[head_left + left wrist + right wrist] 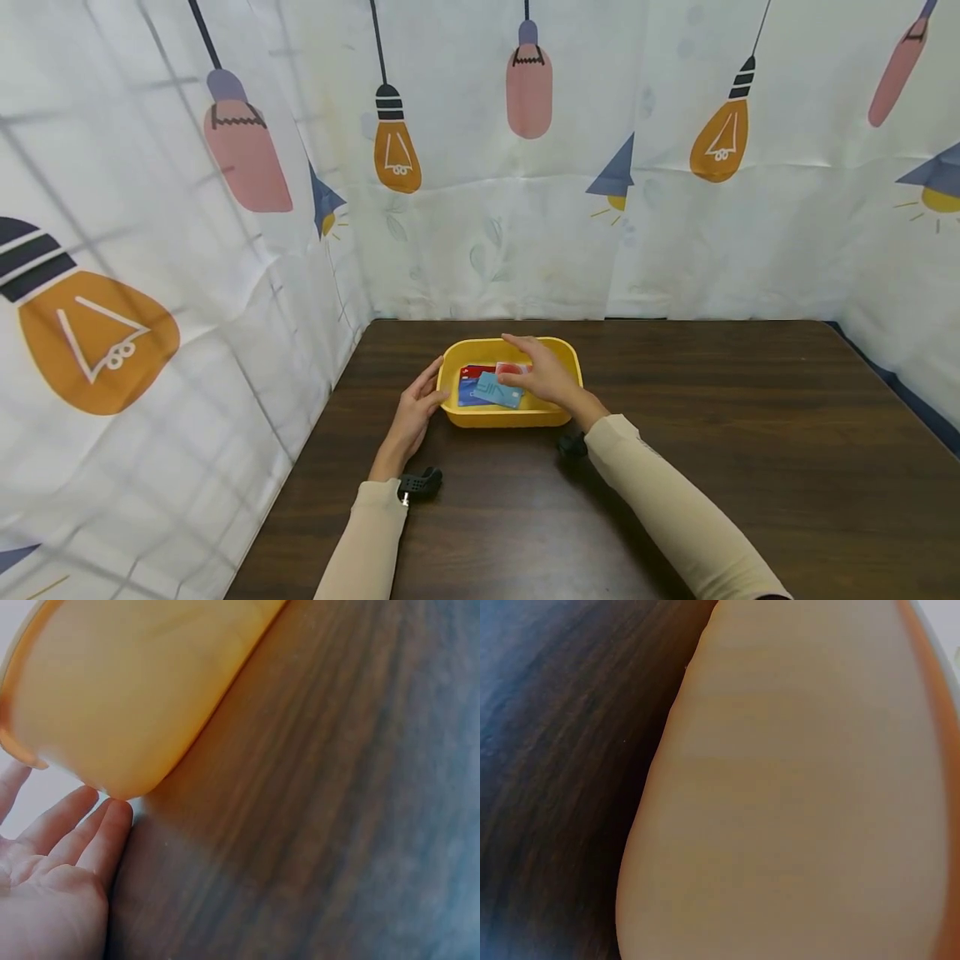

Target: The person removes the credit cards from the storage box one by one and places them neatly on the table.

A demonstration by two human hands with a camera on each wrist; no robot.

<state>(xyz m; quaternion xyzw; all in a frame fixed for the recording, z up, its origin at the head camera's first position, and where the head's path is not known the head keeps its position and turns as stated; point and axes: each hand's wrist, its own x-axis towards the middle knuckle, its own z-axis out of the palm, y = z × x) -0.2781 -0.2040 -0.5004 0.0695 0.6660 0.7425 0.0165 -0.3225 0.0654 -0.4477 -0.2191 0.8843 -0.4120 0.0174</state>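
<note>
Spreading loosely, hands point(412, 415) point(551, 377) meet the yellow tub point(510, 420), left touching its end, right over its cards point(497, 392).

**Cropped and Covered**

Cannot read the cards point(498, 392), too small and partly hidden by the right hand point(549, 375). Cannot see the whole yellow tub point(127, 690) in either wrist view, nor all the left hand point(60, 881), cut by the edge.

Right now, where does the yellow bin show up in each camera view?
Head: yellow bin just below centre.
Left wrist: upper left, above the left hand.
Right wrist: close up, filling the middle and most of the right.
Shared landmark: dark wooden tabletop.
</note>
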